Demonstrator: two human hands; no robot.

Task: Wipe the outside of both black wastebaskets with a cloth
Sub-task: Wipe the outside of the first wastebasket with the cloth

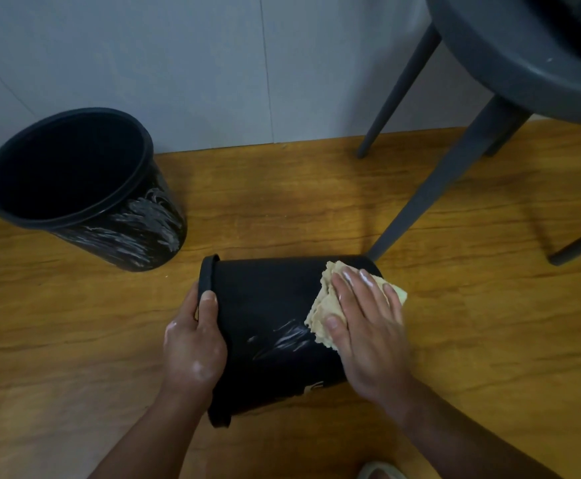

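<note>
One black wastebasket (pixel 268 305) lies on its side on the wooden floor, mouth to the left, with white smears on its wall. My left hand (pixel 194 344) grips its rim, thumb over the edge. My right hand (pixel 365 326) presses a beige cloth (pixel 323 309) flat against the basket's wall near its base, fingers straight. A second black wastebasket (pixel 85 188) stands upright at the back left, its outside streaked with white residue.
A dark grey chair (pixel 510 63) stands at the right; its legs (pixel 434 188) reach the floor just behind the lying basket. A grey wall (pixel 213 63) runs along the back. A foot in a light slipper (pixel 380 471) shows at the bottom edge.
</note>
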